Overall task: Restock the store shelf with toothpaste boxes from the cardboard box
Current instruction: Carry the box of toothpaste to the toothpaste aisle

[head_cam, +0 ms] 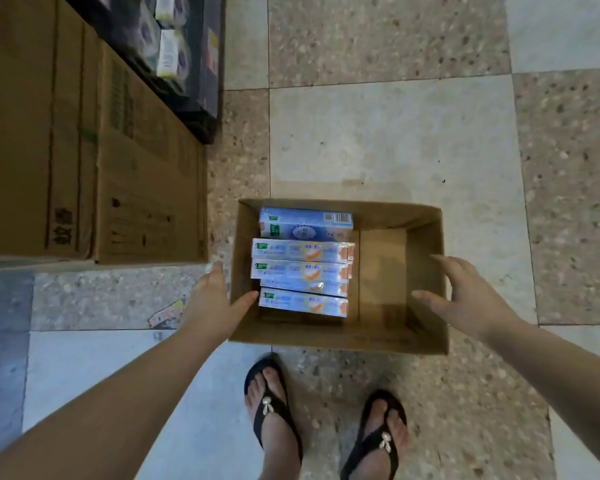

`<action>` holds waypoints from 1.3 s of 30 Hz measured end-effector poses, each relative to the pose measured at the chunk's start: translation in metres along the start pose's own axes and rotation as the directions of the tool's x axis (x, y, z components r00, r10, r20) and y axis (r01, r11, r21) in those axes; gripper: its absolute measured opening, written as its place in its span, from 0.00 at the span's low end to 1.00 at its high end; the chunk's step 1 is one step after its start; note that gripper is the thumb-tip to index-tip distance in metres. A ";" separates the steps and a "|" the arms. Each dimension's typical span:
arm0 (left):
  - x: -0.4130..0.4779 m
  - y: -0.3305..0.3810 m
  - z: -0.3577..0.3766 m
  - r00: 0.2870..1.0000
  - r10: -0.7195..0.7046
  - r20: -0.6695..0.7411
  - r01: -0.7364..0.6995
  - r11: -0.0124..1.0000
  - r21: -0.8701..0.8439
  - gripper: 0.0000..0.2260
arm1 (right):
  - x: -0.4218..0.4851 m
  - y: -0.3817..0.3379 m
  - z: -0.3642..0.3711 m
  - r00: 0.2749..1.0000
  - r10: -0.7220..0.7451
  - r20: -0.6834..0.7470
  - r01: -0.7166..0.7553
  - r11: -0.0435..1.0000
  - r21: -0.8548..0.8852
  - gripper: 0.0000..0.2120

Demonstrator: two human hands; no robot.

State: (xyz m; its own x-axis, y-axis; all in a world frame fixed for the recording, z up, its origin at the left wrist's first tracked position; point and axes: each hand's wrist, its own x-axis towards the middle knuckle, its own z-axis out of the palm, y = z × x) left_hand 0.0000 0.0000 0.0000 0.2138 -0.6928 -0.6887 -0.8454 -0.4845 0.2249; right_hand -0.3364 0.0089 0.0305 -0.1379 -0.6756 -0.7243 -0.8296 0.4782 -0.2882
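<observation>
Below, toothpaste boxes [302,271] in cardboard box [336,337], print illegible

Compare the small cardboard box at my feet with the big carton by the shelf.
The small cardboard box is open on top, showing toothpaste boxes stacked in its left half; the big carton shows only shut faces. The small box stands alone on the tiled floor; the big carton stands beside the dark shelf. The big carton looks much larger. Both are brown cardboard.
</observation>
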 end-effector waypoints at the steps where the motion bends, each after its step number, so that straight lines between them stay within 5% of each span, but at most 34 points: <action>1: 0.008 -0.003 0.005 1.000 -0.012 -0.019 0.012 1.000 -0.024 0.38 | 0.009 0.003 0.006 1.000 -0.008 -0.012 0.008 1.000 -0.010 0.35; 14: 0.078 -0.031 0.048 0.993 -0.115 -0.021 0.112 0.988 -0.103 0.41 | 0.077 0.049 0.066 0.975 0.145 -0.169 -0.106 0.969 0.222 0.44; 18: 0.086 -0.030 0.059 0.992 -0.125 -0.019 0.120 0.980 -0.156 0.34 | 0.084 0.060 0.077 0.953 0.251 -0.171 -0.179 0.919 0.352 0.38; 24: 0.082 -0.028 0.069 0.993 -0.121 -0.019 0.104 0.920 -0.378 0.37 | 0.091 0.057 0.084 0.931 0.317 -0.182 -0.190 0.845 0.499 0.31; 39: -0.028 -0.005 0.015 0.988 -0.153 -0.021 0.125 0.874 -0.470 0.37 | -0.013 0.029 0.020 0.918 0.341 -0.204 -0.198 0.837 0.509 0.32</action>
State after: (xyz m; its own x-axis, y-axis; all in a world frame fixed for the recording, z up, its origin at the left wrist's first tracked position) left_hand -0.0088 0.0298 0.0074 0.3505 -0.6219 -0.7003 -0.4821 -0.7609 0.4344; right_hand -0.3481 0.0425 0.0191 -0.5196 -0.5710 -0.6355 -0.3917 0.8203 -0.4168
